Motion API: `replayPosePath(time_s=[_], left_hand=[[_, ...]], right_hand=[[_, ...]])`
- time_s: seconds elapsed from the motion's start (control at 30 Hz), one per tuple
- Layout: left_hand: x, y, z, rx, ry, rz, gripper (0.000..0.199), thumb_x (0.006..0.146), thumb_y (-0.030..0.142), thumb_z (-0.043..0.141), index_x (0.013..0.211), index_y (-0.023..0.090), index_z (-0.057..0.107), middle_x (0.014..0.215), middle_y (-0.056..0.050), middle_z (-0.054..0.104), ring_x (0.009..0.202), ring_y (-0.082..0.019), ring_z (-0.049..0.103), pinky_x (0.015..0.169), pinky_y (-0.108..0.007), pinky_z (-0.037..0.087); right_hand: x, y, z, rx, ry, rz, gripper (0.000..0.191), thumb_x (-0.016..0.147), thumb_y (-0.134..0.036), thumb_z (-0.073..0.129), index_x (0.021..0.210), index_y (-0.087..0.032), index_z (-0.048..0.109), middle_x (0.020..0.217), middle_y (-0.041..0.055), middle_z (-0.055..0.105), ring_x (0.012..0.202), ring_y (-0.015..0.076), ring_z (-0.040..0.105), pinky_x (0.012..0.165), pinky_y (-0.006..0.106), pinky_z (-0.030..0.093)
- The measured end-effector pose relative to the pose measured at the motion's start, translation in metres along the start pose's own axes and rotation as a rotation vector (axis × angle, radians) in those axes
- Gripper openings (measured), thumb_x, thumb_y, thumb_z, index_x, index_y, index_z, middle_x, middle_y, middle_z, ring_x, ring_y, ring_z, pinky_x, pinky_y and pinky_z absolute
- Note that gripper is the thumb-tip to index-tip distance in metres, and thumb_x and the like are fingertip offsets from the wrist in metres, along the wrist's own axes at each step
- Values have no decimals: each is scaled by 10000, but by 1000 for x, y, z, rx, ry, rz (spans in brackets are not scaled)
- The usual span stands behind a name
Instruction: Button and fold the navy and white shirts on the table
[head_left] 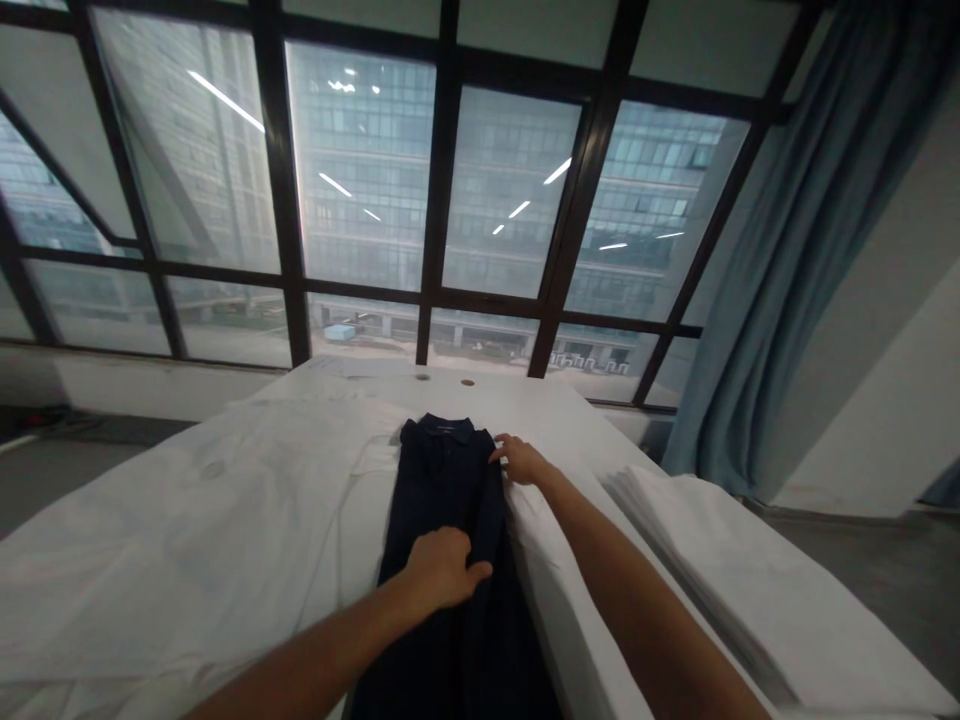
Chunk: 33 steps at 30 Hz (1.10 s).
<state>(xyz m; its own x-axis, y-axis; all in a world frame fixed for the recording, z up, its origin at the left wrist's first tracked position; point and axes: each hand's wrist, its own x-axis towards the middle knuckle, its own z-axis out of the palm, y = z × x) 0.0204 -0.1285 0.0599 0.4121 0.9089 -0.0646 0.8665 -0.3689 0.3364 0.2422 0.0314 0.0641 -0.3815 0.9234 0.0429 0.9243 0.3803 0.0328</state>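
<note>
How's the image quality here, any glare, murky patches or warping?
Head view: bright streaks, likely reflected lamps, glare on the window panes; head view: the dark shirt sinks to near black toward the bottom edge, losing detail; head view: the white fabric looks soft and low in contrast; head view: the window frames fan apart upward, perhaps wide-angle stretch.

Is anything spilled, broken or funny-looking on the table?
Nothing looks spilled or broken. The dark navy collared shirt lies fairly straight on the white table. Only the thin white sheeting left of it looks a bit rumpled, unlike the flatter, layered white pile on the right.
</note>
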Motion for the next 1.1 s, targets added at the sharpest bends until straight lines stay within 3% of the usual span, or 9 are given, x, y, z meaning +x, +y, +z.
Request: replayPosePath(time_s=[0.1, 0.27, 0.4, 0.47, 0.57, 0.73, 0.83, 1.0, 1.1], left_hand=[[2, -10, 1, -90, -40, -78, 338, 873, 429, 483, 909, 173, 701, 981, -111, 714, 944, -275, 670, 746, -337, 495], [1, -26, -1, -108, -28, -144, 328, 887, 423, 496, 882, 157, 689, 964, -115, 711, 943, -265, 674, 773, -320, 493], [-13, -14, 4, 11, 33, -170, 423, 855, 420, 572, 1147, 118, 628, 1024, -153, 702, 953, -311, 669, 794, -386, 519], [-22, -6, 9, 86, 100, -126, 574, 836, 378, 610, 1332, 109, 505, 1128, -184, 667, 1015, -336, 639, 809, -431, 525], [-38, -3, 24, 192, 154, -6, 632, 833, 334, 617, 1418, 184, 432, 1364, -200, 520, 1220, -388, 501, 901, -537, 483], [-63, -19, 47, 111, -29, 267, 620, 866, 532, 526, 1424, 280, 427, 1543, -139, 250, 1398, -418, 234, 1026, -697, 293], [-72, -30, 51, 65, -140, 373, 560, 927, 535, 407, 1437, 307, 392, 1546, -124, 217, 1408, -392, 219, 1026, -719, 262], [-78, -38, 43, 61, -70, 494, 625, 922, 554, 418, 1482, 316, 276, 1543, -106, 227, 1415, -377, 202, 1042, -698, 260], [-83, -35, 36, 49, -48, 488, 604, 943, 481, 428, 1493, 315, 240, 1544, -97, 238, 1423, -344, 206, 1081, -653, 247]], right_hand=[[17, -8, -7, -60, 7, -37, 331, 800, -150, 499, 1026, -269, 710, 1310, 77, 518, 1126, 235, 526, 906, 361, 437], [40, -34, -11, -183, -23, -2, 282, 738, -217, 570, 976, -209, 721, 1162, 128, 597, 1076, 278, 537, 892, 393, 426], [51, -36, 0, -172, 48, 128, 427, 710, -302, 636, 1120, -184, 665, 1182, 161, 585, 1095, 316, 538, 905, 449, 412], [54, -26, 10, -40, 100, 263, 469, 749, -375, 626, 1187, -209, 628, 1205, 144, 590, 1103, 305, 551, 901, 434, 422], [59, -7, 25, 211, 164, 442, 440, 833, -416, 564, 1210, -196, 616, 1186, 119, 632, 1090, 251, 588, 886, 350, 446], [71, 5, 40, 313, 200, 492, 366, 834, -345, 583, 1132, -147, 661, 1082, 91, 698, 1014, 195, 638, 840, 241, 462], [80, 0, 42, 335, 256, 528, 342, 857, -264, 511, 1142, -137, 650, 1049, 96, 705, 990, 194, 648, 829, 240, 465], [84, -8, 46, 342, 331, 520, 383, 848, -114, 444, 1178, -151, 635, 1130, 118, 677, 1063, 201, 618, 888, 255, 438], [77, -10, 48, 345, 345, 516, 385, 896, -143, 401, 1209, -123, 624, 1162, 148, 661, 1106, 217, 598, 934, 277, 421]])
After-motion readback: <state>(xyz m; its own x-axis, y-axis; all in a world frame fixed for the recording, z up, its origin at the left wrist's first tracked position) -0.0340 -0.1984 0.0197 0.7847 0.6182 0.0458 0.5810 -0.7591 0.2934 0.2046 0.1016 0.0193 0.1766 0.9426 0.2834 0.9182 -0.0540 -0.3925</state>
